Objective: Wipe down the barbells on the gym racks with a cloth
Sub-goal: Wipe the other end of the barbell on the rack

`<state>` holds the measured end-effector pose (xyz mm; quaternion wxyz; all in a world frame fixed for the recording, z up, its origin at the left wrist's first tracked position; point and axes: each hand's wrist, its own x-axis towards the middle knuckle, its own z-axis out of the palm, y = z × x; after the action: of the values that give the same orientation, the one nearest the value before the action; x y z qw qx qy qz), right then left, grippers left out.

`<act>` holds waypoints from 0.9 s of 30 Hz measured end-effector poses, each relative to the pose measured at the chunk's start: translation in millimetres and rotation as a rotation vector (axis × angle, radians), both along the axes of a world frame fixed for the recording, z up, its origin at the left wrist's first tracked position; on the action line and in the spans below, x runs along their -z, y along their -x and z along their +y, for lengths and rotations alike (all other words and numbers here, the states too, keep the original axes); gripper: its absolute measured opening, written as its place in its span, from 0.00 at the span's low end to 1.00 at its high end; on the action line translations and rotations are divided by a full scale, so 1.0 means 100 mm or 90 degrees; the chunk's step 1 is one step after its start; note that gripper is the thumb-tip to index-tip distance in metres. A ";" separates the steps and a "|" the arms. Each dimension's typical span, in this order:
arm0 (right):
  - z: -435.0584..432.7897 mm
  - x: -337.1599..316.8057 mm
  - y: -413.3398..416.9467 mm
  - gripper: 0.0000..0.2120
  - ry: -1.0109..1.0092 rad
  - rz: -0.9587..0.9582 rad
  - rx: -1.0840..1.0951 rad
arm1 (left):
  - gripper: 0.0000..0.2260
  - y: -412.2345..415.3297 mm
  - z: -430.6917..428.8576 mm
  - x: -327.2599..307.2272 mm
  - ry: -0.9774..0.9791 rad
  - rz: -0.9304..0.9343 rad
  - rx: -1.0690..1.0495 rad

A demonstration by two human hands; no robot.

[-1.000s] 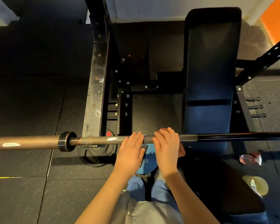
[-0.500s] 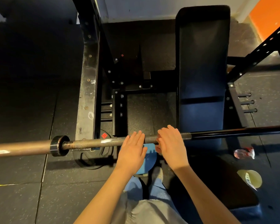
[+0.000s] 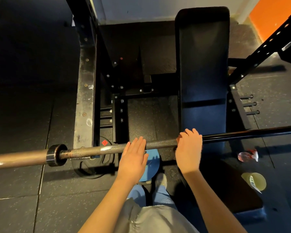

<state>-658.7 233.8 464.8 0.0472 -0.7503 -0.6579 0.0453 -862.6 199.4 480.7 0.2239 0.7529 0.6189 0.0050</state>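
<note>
Lying across the view from left to right, the barbell has a brown sleeve and a dark collar at its left end, a rough grey middle part and a smooth black part toward the right. Near the collar it rests on a black rack upright, which goes away from the barbell to the far side.

The right hand sits on the barbell where the rough part meets the black part. Its grip is closed, with the fingers curled over the top of the bar. A small piece of dark reddish cloth shows under these fingers at their left edge; the remainder is hidden by the hand. The left hand lies on the rough part, between the collar and the right hand. Its grip is open, the fingers straight and together, flat over the bar.

Beyond the barbell, on the far side of the right hand, stands a dark weight bench. Under the barbell, on the rubber floor, a black weight plate lies below the rack end, and a blue disc lies just beside it, below the left hand. Under the black part of the barbell, on the person's side, are a clear spray bottle and a yellowish cup.
</note>
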 end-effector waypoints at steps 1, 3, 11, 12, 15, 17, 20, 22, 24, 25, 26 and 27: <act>-0.03 0.01 0.12 0.04 -0.009 0.025 -0.005 | 0.24 0.00 -0.01 0.00 -0.006 -0.004 -0.004; -0.08 0.00 0.18 0.02 -0.003 0.034 -0.096 | 0.24 -0.01 -0.02 0.01 -0.015 -0.010 -0.009; 0.03 -0.05 0.17 0.08 0.021 0.105 0.101 | 0.24 -0.01 -0.03 0.10 -0.009 -0.004 -0.010; -0.01 -0.03 0.31 0.06 0.019 0.078 0.047 | 0.25 -0.01 -0.03 0.10 -0.001 0.003 -0.011; -0.06 -0.06 0.33 0.06 0.027 0.052 -0.252 | 0.25 0.00 -0.04 0.09 -0.019 0.013 -0.008; 0.02 -0.12 0.09 0.11 0.019 0.045 -0.333 | 0.23 0.02 -0.04 0.08 -0.032 0.000 -0.003; 0.06 -0.17 0.05 0.18 0.008 0.104 -0.093 | 0.21 0.03 -0.05 0.09 -0.047 -0.020 -0.008; 0.00 -0.11 0.32 0.17 -0.004 0.104 -0.038 | 0.23 0.03 -0.05 0.11 -0.042 -0.011 -0.006; -0.10 -0.08 0.53 0.13 -0.004 0.127 -0.164 | 0.24 0.05 -0.06 0.12 -0.038 -0.011 -0.004; -0.10 -0.09 0.51 0.11 -0.005 0.136 -0.252 | 0.24 0.07 -0.06 0.12 -0.040 -0.014 -0.004; -0.07 -0.12 0.44 0.11 0.001 0.134 -0.311 | 0.24 0.08 -0.07 0.12 -0.045 -0.018 -0.006; -0.02 -0.17 0.35 0.12 0.016 0.117 -0.329 | 0.23 0.10 -0.09 0.12 -0.048 -0.021 -0.009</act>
<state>-693.5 231.7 482.0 0.0843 -0.5509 -0.8197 0.1321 -872.4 190.6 469.1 0.2059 0.7563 0.6195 0.0424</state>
